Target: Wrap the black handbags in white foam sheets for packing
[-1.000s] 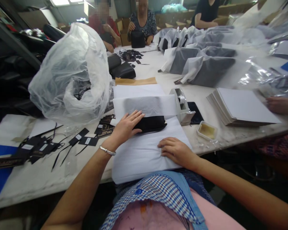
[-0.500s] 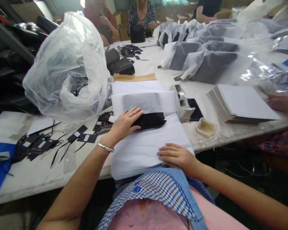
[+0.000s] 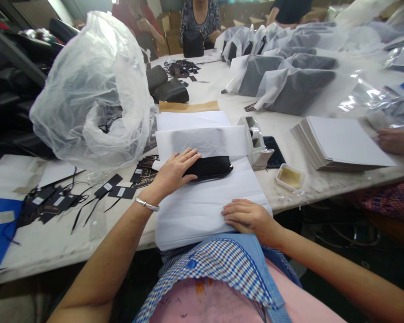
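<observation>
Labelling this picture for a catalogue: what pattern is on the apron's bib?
The bib is checked in blue and white, clearest in the head view.

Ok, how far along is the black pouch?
Partway, apparently. Done: a white paper flap covers the far part of the black pouch. In hand: the left hand lies across the flap's edge and pouch; the right hand rests on the paper sheets below. Left: the pouch's near part is bare, and those sheets lie flat.
</observation>
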Available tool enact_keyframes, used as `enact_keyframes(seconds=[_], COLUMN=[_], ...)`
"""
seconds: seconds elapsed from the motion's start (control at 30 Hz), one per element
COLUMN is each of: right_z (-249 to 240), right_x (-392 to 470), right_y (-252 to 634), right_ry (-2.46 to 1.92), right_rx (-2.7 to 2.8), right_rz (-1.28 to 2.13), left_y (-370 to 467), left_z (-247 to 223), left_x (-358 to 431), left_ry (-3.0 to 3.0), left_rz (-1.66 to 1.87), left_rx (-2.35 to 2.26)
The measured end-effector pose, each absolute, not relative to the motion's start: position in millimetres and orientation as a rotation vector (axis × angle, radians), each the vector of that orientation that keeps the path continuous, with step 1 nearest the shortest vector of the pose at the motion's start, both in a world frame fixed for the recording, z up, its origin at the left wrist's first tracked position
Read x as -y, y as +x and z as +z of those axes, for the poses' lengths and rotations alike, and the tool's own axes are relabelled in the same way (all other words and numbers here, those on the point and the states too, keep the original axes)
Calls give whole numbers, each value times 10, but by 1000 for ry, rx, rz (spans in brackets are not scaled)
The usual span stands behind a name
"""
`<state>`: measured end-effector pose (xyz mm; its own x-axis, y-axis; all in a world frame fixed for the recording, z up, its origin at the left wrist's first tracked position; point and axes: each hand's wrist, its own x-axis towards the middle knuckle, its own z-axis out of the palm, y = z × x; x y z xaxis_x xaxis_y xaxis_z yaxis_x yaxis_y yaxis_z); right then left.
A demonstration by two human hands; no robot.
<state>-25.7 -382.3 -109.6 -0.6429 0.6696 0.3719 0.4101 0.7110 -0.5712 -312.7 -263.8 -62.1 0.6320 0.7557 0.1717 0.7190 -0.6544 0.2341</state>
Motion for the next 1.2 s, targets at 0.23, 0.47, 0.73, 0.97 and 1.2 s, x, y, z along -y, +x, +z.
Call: enact_keyframes(seconds=[0.23, 0.47, 0.73, 0.97, 1.2], right_z=[-669, -307, -125, -231, -430], right_x=[3571, 3008, 2295, 2254, 2057], right_y=[-354, -420, -499, -534, -522], right_ry=[-1129, -1336, -1444, -1249, -1146], right_rx=[2120, 2160, 2216, 2342, 2388], right_rz=[737, 501, 317, 266, 66], left_y=[-3129, -3151, -3148, -2973, -3079], left_z=[-555, -130, 312, 43, -245], left_x=[2589, 2445, 2189, 2241, 2219], left_ry=[2662, 2398, 2267, 2570, 2624], left_rz=[376, 204, -8, 145, 216], left_rx=[-1222, -1244, -1092, -1428, -1531])
